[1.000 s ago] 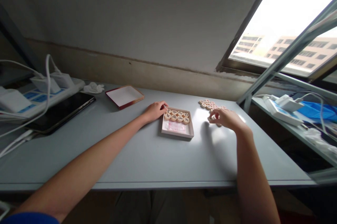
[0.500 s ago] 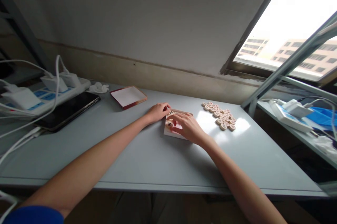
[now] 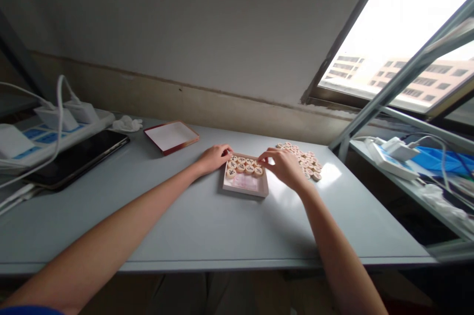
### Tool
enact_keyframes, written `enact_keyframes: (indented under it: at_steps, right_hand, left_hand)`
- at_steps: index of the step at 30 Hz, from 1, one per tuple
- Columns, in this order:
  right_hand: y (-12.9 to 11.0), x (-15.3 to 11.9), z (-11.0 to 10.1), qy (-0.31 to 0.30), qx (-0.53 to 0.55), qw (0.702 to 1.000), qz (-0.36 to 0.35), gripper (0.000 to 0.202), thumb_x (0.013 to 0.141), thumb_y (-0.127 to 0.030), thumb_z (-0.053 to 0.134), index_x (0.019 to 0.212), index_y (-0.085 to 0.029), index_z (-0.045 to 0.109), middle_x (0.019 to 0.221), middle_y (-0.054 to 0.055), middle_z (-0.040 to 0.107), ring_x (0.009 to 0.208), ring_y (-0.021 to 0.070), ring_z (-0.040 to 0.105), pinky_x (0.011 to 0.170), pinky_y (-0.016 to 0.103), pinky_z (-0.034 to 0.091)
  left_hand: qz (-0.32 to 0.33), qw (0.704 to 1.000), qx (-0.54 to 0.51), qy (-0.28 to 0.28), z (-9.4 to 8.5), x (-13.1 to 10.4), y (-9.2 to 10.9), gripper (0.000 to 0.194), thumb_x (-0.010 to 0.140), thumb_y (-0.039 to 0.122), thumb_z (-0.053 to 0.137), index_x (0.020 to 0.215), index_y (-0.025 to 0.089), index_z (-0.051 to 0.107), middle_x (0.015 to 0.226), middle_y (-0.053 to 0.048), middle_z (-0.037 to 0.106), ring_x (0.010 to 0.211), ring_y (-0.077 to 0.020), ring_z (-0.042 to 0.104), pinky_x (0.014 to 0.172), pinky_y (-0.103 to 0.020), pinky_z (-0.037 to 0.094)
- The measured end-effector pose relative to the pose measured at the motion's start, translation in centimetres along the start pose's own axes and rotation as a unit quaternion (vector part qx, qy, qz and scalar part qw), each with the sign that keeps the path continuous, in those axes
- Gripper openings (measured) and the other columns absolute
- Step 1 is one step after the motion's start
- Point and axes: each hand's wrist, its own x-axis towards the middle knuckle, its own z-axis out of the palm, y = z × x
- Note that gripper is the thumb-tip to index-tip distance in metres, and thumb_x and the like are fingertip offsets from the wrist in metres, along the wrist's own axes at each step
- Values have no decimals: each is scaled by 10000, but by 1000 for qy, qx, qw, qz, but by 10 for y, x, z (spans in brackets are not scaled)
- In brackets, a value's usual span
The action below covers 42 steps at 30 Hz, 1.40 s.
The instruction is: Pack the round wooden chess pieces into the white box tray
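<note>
Right hand (image 3: 285, 166) has swung back from over the box (image 3: 245, 191) to its far right corner since half a second ago, uncovering the round game discs (image 3: 249, 169) inside; the left hand (image 3: 214, 158) stays at the far left corner. A second ago two rows of four discs showed; now a ninth disc (image 3: 231, 173) starts a third row against the left wall.

The shallow, open white box lies flat on a grey table (image 3: 207, 226), directly between the two hands. Its near edge faces the person and slants slightly, the right end closer to them. It looks almost square from here, so its long axis is hard to tell. The rows run from left to right, filling the far part of the box; a pinkish packet (image 3: 245, 181) shows in the near part.

The left hand's fingers are curled at the rim. The right hand's thumb and fingertips are drawn together at the corner, partly covering the end disc of the far row; whether they grip it, I cannot tell.

Loose discs (image 3: 307, 161) lie clustered beyond and to the right of the right hand. Farther left, near the wall, rests a red-edged lid (image 3: 172, 136), its pale inside facing up
</note>
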Motion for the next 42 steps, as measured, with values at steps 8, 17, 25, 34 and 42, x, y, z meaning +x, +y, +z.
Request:
enact_keyframes:
  at_steps: [8,17,25,34,42]
  right_hand:
    - [90,-36,-24,-172,-125,933,291,224,590,-294,679,799,-214,660,701,35,640,640,188,582,502,246,341]
    - [84,-32,-18,-171,-102,943,267,136,606,-290,639,705,-200,663,644,42,633,583,183,568,449,241,342]
    - [39,-14,-16,-76,74,991,84,228,749,-424,541,811,-216,612,772,9,654,630,129,566,550,232,372]
    - [-35,-2,12,-63,40,993,-88,157,764,-344,585,822,-199,597,703,-4,648,606,118,557,640,252,337]
    - [-31,-1,22,-63,11,996,-60,106,768,-281,598,763,-179,569,658,7,628,610,138,542,611,247,308]
  left_hand:
    - [-10,1000,0,-1,-1,-1,2,241,794,265,434,927,174,614,938,-52,655,843,-177,585,728,-248,430]
    - [-9,1000,10,-2,0,0,1,233,797,263,436,926,173,609,946,-54,651,853,-177,582,734,-248,429]
    - [-3,1000,0,-7,-1,-1,1,232,799,254,433,916,167,612,943,-56,650,853,-180,579,731,-249,425]
    - [9,1000,-6,0,0,-1,0,223,792,264,432,874,168,615,903,-45,653,822,-173,575,726,-249,425]
    - [11,1000,-4,-3,1,1,-3,238,797,278,417,872,163,611,883,-48,651,799,-171,574,709,-249,421]
